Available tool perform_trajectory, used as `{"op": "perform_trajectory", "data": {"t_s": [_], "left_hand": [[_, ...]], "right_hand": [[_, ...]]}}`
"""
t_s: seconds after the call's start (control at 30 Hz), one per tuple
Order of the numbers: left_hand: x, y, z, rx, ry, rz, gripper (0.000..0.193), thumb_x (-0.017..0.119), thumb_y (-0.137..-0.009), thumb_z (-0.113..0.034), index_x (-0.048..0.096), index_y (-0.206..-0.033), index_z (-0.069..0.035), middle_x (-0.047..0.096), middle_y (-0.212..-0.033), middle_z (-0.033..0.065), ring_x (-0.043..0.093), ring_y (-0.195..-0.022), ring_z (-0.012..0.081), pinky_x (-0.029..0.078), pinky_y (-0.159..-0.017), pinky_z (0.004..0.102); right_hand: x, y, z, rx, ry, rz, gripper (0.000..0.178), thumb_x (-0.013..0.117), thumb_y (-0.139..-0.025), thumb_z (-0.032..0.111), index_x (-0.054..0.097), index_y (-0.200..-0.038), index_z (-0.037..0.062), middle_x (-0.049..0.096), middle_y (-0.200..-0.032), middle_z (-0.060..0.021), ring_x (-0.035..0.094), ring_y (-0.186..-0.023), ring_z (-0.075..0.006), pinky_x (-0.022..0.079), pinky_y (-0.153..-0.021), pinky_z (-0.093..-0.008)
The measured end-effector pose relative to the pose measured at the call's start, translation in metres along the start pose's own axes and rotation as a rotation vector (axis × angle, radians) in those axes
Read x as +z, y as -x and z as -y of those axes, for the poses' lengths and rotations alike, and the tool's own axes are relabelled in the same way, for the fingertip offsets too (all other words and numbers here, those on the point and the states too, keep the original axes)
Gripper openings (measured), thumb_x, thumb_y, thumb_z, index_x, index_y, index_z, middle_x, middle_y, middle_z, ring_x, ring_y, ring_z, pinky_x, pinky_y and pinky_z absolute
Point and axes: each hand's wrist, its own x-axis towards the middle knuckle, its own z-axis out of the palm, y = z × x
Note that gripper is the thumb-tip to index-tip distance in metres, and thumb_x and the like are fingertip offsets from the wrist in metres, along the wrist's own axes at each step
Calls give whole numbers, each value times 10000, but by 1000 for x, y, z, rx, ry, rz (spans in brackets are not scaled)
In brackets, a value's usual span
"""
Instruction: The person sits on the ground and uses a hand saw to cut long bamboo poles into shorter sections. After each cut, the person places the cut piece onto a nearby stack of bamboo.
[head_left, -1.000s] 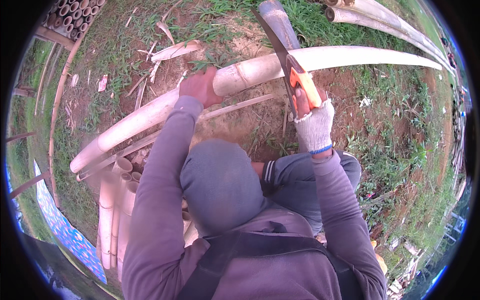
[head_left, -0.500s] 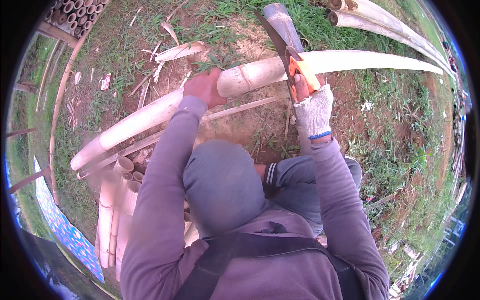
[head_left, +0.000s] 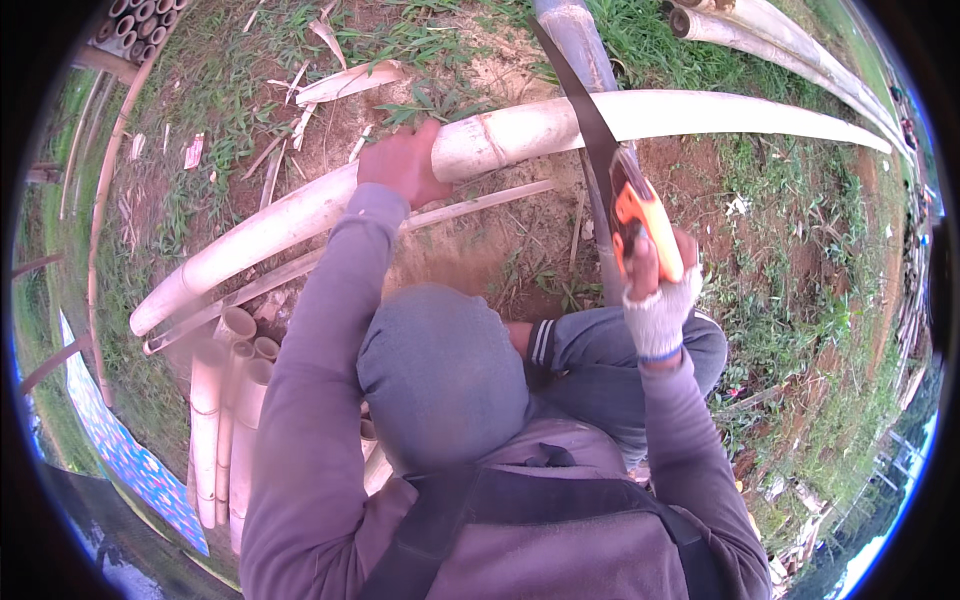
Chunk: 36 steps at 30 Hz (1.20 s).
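Note:
A long pale bamboo pole (head_left: 500, 140) runs across in front of me, its left end lower and nearer. My bare left hand (head_left: 402, 168) is wrapped over it left of the middle. In my right hand (head_left: 662, 285), which wears a white fingerless glove, is a hand saw (head_left: 595, 125) with an orange handle. The dark blade lies across the pole, its tip pointing up and away from me. Beneath the blade the pole crosses a greyish bamboo post (head_left: 575, 40). The blade hides the exact spot where it meets the pole.
Cut bamboo lengths (head_left: 207, 430) lie by my left side. Thin split strips (head_left: 480, 208) rest on the ground behind the pole's near edge. More poles (head_left: 720, 35) lie at the far right, and a stack of bamboo tubes (head_left: 135, 30) at the far left. Dry peelings (head_left: 350, 82) litter the grass.
My right hand has drawn the saw back toward me and slightly right, so the handle is now clear of the pole. My left hand stays on the pole, which has shifted slightly.

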Motion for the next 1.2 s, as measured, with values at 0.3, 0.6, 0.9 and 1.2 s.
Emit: {"op": "perform_trajectory", "data": {"t_s": [0.3, 0.6, 0.9, 1.2], "left_hand": [[-3, 3, 9, -16, 0, 11, 925, 913, -698, -461, 539, -1500, -191, 728, -1256, 205, 732, -1153, 411, 584, -982, 525], [-12, 1, 1, 2, -33, 3, 916, 904, -708, -466, 537, -1506, -203, 739, -1234, 205, 737, -1147, 402, 584, -990, 524], [6, 2, 12, -12, -3, 6, 905, 901, -710, -462, 542, -1499, -203, 735, -1245, 194, 728, -1160, 408, 585, -984, 529], [-8, 5, 6, 16, 21, 0, 902, 905, -695, -449, 555, -1485, -191, 733, -1257, 192, 724, -1158, 408, 581, -980, 532]], "right_hand": [[-85, 111, -7, -11, 104, 143, 635, 585, -1086, 438, 569, -1457, -77, 680, -1363, -248, 715, -1174, -388, 551, -1027, -463], [43, -61, 15, -203, -114, -46, 369, 689, -1066, 176, 641, -1384, -6, 755, -1188, -202, 766, -979, -313, 586, -853, -412], [-87, 129, -15, 176, -135, 172, 687, 615, -1070, 479, 576, -1463, -83, 717, -1297, -220, 742, -1097, -300, 578, -942, -387], [30, -27, 4, -222, -81, -59, 408, 695, -1073, 207, 640, -1388, -46, 757, -1155, -183, 740, -973, -237, 591, -821, -367]]}}
